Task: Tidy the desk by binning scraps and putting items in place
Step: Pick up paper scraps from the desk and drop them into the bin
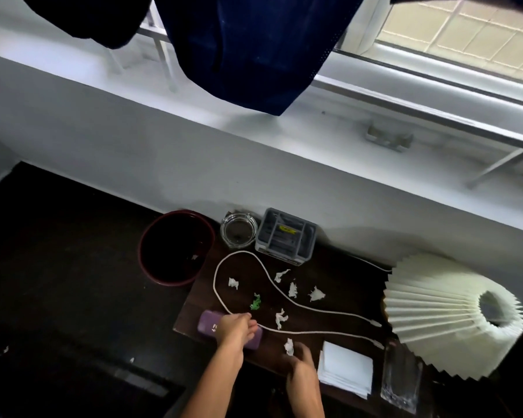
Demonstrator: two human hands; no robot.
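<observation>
Crumpled white paper scraps (292,290) and one green scrap (256,303) dot the dark desk (344,282) around a looping cord (216,285). Left hand (237,328) covers a rounded purple case (207,322), grip unclear. Right hand (302,369), blurred, fingers loosely spread beside a scrap.

Head camera, high above desk (329,273), facing down-forward (wall, window beyond).
</observation>
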